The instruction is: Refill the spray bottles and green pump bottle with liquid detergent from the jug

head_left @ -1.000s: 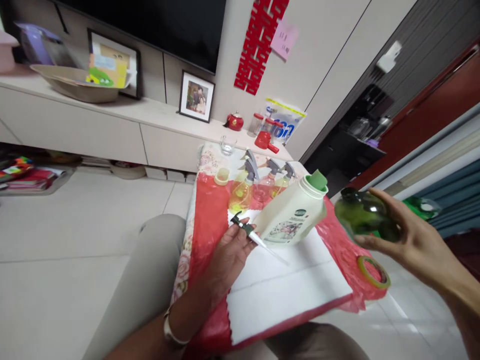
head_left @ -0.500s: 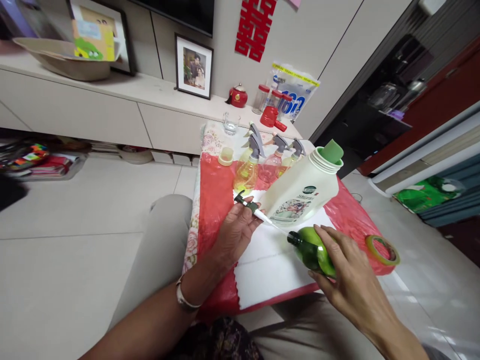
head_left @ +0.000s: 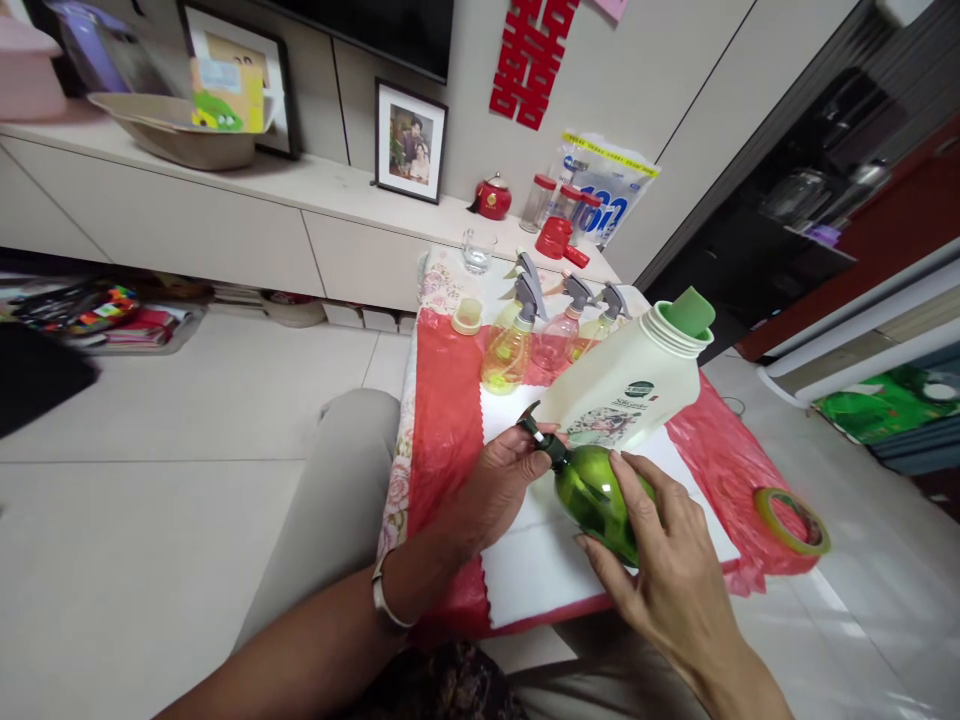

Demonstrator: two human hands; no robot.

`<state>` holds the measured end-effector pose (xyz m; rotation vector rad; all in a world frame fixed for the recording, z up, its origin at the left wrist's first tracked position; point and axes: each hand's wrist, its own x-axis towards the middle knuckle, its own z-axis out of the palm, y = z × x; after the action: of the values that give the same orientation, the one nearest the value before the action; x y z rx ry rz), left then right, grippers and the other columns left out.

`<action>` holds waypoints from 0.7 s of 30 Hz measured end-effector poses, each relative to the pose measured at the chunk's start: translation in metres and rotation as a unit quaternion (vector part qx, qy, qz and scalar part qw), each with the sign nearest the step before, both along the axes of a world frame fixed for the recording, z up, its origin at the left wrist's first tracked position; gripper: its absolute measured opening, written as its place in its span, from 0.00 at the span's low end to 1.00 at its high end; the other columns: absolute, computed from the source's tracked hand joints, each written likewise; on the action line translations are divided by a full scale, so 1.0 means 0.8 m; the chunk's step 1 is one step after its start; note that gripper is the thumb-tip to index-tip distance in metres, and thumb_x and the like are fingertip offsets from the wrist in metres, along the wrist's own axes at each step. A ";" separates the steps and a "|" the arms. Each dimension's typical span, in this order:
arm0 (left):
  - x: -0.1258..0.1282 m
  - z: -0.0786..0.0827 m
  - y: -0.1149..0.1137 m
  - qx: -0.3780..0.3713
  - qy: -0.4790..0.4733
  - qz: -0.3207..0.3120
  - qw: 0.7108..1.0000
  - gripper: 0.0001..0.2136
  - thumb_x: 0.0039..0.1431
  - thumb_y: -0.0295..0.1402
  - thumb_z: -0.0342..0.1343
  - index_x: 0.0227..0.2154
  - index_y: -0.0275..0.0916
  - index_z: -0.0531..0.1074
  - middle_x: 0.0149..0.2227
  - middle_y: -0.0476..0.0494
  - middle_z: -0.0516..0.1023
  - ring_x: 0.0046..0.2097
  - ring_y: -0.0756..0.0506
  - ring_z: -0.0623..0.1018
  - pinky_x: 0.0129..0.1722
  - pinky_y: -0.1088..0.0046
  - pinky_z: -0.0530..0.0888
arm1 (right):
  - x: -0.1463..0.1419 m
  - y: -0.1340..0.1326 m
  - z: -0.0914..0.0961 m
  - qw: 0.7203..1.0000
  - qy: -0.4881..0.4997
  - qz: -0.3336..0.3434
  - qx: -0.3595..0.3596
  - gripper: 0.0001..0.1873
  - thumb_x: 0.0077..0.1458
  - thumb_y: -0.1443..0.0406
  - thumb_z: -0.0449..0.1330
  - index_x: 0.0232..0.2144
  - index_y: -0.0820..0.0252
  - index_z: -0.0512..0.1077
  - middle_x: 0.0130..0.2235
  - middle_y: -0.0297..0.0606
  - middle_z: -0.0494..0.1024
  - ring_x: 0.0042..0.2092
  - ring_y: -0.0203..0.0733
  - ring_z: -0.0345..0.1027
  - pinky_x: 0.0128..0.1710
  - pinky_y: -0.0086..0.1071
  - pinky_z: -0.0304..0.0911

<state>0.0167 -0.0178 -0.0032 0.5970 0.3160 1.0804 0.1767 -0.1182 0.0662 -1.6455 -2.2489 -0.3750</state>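
My right hand (head_left: pixel 667 585) is wrapped round a round green spray bottle (head_left: pixel 594 488), held on its side above a white cloth (head_left: pixel 570 560). My left hand (head_left: pixel 499 480) pinches the dark pump head (head_left: pixel 541 438) at the bottle's neck; the head's tube appears to sit inside the bottle. Just behind them stands a large cream plastic bottle (head_left: pixel 630 385) with a green cap (head_left: pixel 688 311), leaning to the right.
The small table has a red plastic cover (head_left: pixel 439 400). At its far end stand several small spray bottles (head_left: pixel 547 330), a pale cap (head_left: pixel 466 316) and a glass (head_left: pixel 478 250). A tape roll (head_left: pixel 791 520) lies at the right edge. A long cabinet (head_left: pixel 225 230) runs behind.
My right hand brought the green bottle from up at the right down to the cloth and against the pump head. My left hand kept hold of the pump head, whose tube is no longer visible.
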 end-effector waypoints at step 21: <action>-0.002 -0.004 0.009 -0.066 -0.109 0.037 0.991 0.14 0.52 0.35 0.67 0.40 0.43 0.72 0.40 0.47 0.78 0.50 0.41 0.77 0.57 0.62 0.66 | -0.036 -0.017 -0.057 0.833 0.550 -0.024 -0.061 0.43 0.60 0.54 0.59 0.70 0.40 0.42 0.70 0.41 0.42 0.69 0.59 0.43 0.58 0.57 0.62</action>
<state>0.0147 -0.0109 -0.0065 0.3483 0.2189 1.1747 0.1483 -0.1321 0.0207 -1.3873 -1.3384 0.6019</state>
